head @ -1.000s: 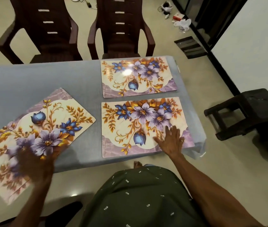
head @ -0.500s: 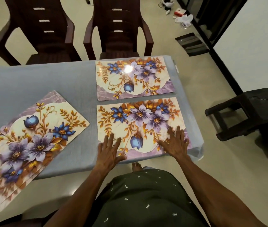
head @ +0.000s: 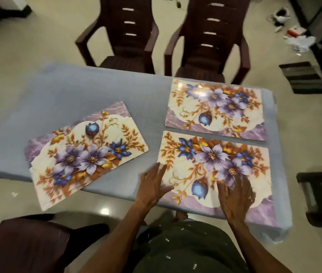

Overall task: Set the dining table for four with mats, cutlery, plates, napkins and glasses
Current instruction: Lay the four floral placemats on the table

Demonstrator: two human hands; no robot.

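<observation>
Two floral mats lie side by side on the right end of the grey table: a far mat and a near mat. My right hand presses flat on the near mat's front part, fingers spread. My left hand lies flat with straight fingers at that mat's left front corner, partly on the tablecloth. A slanted stack of more floral mats rests to the left, its near corner overhanging the table's front edge.
Two dark brown plastic chairs stand at the far side. Another chair seat is at the lower left. A dark stool stands right of the table. Bits of clutter lie on the floor at the upper right.
My left hand let go of the stack and came to the near mat's left corner. The view swung left, so the table's left part and a near chair show.
</observation>
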